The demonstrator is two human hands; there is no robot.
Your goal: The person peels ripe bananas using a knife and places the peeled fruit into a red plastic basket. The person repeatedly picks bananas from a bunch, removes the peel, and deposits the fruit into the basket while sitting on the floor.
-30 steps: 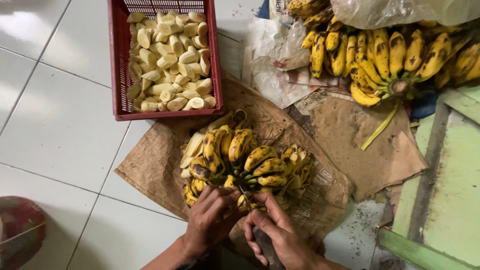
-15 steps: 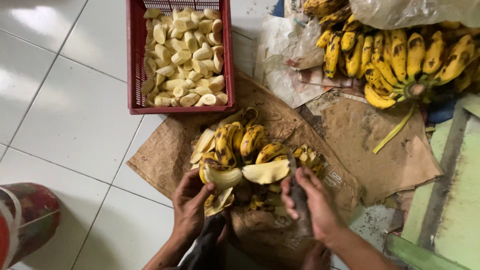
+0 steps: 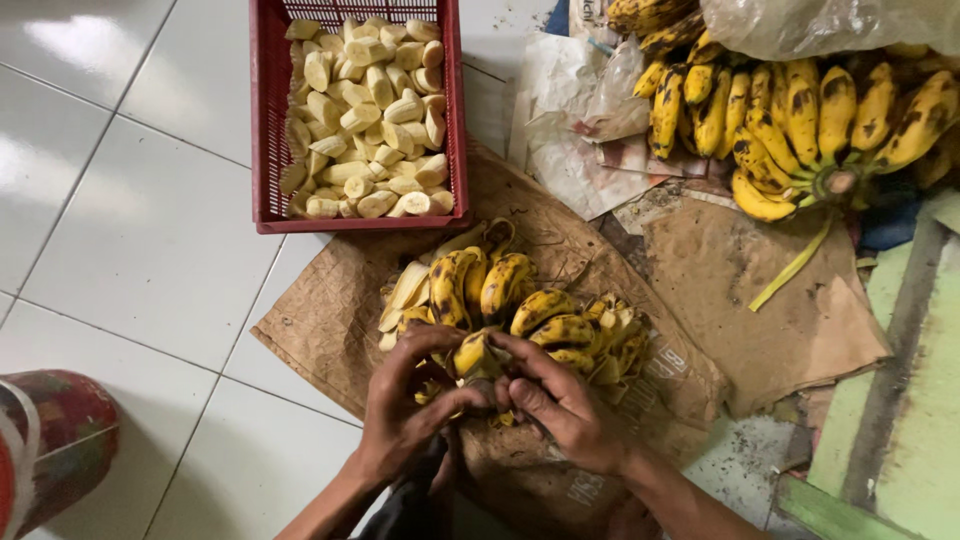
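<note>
Both hands met low in the middle of the frame; the left hand (image 3: 405, 400) curled its fingers around a small spotted banana (image 3: 474, 355), and the right hand (image 3: 560, 400) pinched the same fruit from the other side, thumb and fingertips closed on it. That banana sat at the near edge of a bunch of bananas (image 3: 520, 305), which lay on brown paper (image 3: 330, 320) in the centre of the frame.

The fruit looked ripe and soft, so a hard squeeze could have bruised or broken it; a sharp tug might also have dragged the whole bunch across the loose paper, or sent a piece rolling onto the floor.

A red crate (image 3: 265, 120) of peeled banana pieces (image 3: 370, 110) stood at the upper centre, just past the paper's edge; a larger heap of unpeeled bananas (image 3: 800, 110) filled the upper right, partly under a clear plastic bag (image 3: 820, 25); crumpled paper (image 3: 570, 150) lay between crate and heap. The floor was glossy white tile (image 3: 130, 230) with dark joints; a painted green board (image 3: 900, 420) ran down the right edge; a red-patterned round container (image 3: 45, 450) showed at the lower left.
</note>
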